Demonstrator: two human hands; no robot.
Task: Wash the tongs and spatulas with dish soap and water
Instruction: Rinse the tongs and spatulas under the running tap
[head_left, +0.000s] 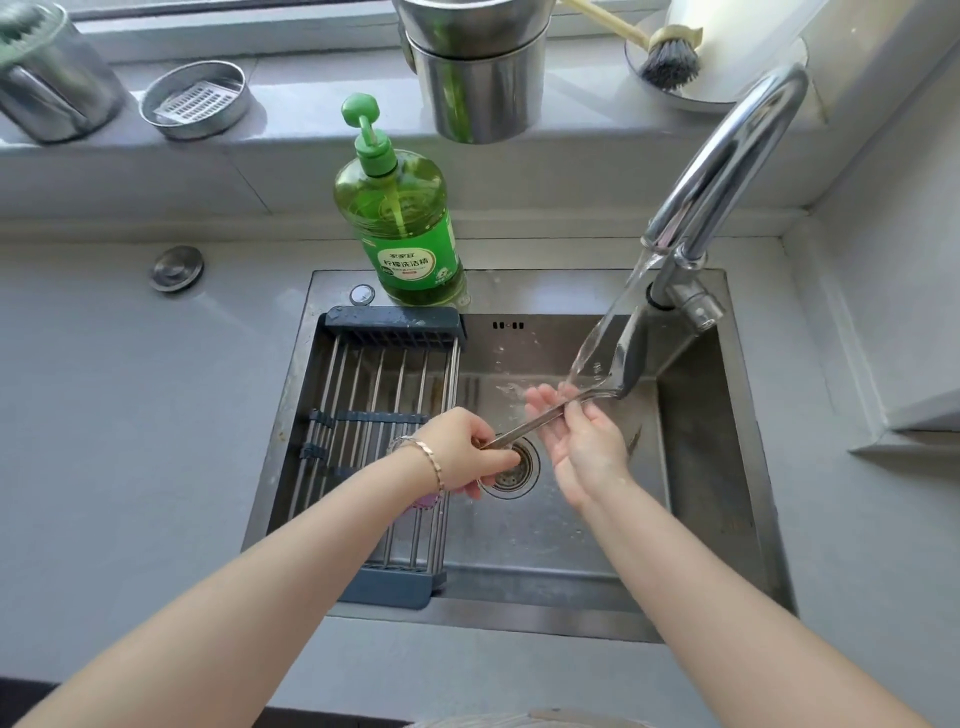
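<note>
Slanting up-right over the stainless steel sink (696, 467), the long steel spatula (631, 358) has its blade under running water (615, 312) (handle end nearest). The left hand (467, 457) curls its fingers round that end; the right hand (582, 447) pinches mid-handle, nearer the blade.

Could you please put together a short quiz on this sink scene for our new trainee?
1. True or false: water from the faucet is falling on the spatula.
2. Where does the drying rack sit? A) over the left part of the sink; B) on the windowsill; C) on the counter to the right.
3. Which hand grips the end of the spatula's handle, above the drain?
Key: 1 true; 2 A; 3 the left hand, while the right hand holds the handle nearer the blade.
</note>
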